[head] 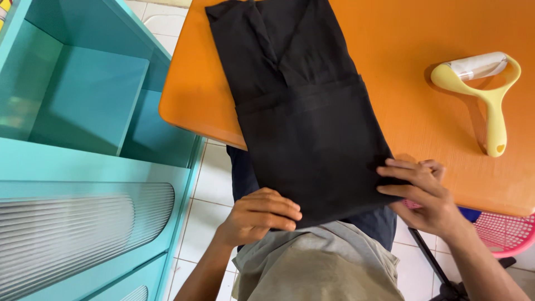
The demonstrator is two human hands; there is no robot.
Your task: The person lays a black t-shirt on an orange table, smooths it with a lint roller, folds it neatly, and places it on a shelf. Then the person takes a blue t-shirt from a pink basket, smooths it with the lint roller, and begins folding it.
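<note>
1. Gripping the near edge of a folded black garment point(312, 128), left hand point(259, 214) pinches one corner and right hand point(421, 192) the other, keeping the fold taut.
2. Garment lies lengthwise on the orange table point(412, 33), its near end hanging over the edge toward the lap.
3. Yellow lint roller point(482, 89) rests well apart on the right.
4. Teal cabinet point(83, 111) stands left; pink basket point(504, 231) sits under the table.
</note>
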